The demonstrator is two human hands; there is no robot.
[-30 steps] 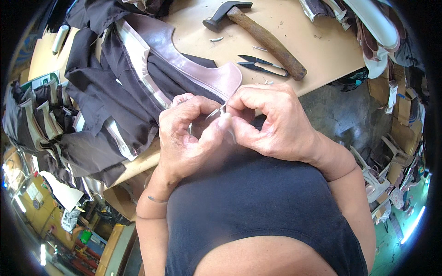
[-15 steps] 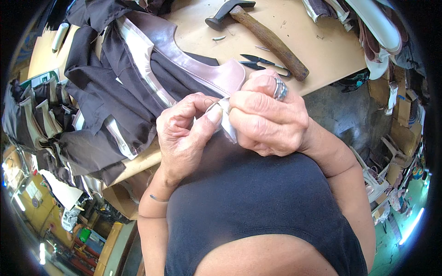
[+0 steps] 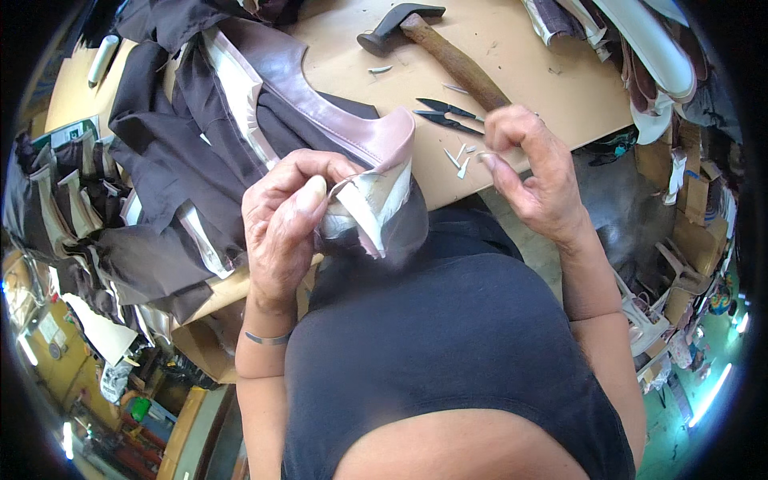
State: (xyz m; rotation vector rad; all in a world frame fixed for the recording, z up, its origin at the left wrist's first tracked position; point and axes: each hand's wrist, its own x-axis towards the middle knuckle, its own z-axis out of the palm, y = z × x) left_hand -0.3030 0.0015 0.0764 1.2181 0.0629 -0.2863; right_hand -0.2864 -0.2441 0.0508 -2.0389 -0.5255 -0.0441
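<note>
My left hand [image 3: 280, 220] is closed, thumb and fingers pinching the edge of a stitched leather piece [image 3: 382, 136]. The piece is shiny mauve, with a curved cutout. Its near end folds over in front of my dark top, showing a white backing and a frayed, pointed tip. My right hand [image 3: 532, 172] is raised apart from the leather, right of it, with fingers curled and thumb tip close to the forefinger; anything between them is too small to make out. Small white scraps [image 3: 458, 162] and black thread snips [image 3: 448, 116] lie on the table near that hand.
A hammer [image 3: 456, 60] with a wooden handle lies across the tan tabletop [image 3: 336, 64]. Dark fabric pieces [image 3: 172, 176] are heaped at the left, with a white cylinder [image 3: 104, 60] behind. More leather pieces [image 3: 648, 76] hang at the far right, above cardboard boxes [image 3: 704, 192].
My right hand has left the leather and moved right, with its fingers curled. My left hand has shifted slightly left, still pinching the leather. The folded end and the white scraps now show.
</note>
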